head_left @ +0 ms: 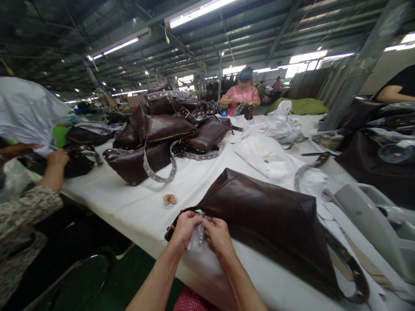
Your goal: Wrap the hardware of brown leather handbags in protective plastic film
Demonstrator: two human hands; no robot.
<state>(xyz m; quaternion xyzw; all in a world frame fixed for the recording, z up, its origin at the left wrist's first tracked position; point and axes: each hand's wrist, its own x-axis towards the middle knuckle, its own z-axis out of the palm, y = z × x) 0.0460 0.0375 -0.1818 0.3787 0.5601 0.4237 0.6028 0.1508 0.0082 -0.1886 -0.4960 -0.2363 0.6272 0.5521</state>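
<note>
A dark brown leather bag [259, 207] lies on its side on the white table, its studded strap [350, 263] looping off the right end. At the bag's left end, my left hand [185, 228] and my right hand [216, 233] meet with fingers pinched together. Between them is a piece of clear plastic wrap [196, 239], gripped by both hands around what looks like the strap end; the fingers cover part of it. A buckle [169, 231] sticks out just left of my left hand. Slightly farther back rests a small clear packet with something orange-brown [169, 199].
A heap of brown leather bags [155, 125] stands at the back left. Crumpled plastic and white sheets [266, 151] lie behind my bag. A grey plastic bin [372, 224] sits at the right. Co-workers handle bags on the left, far side and right.
</note>
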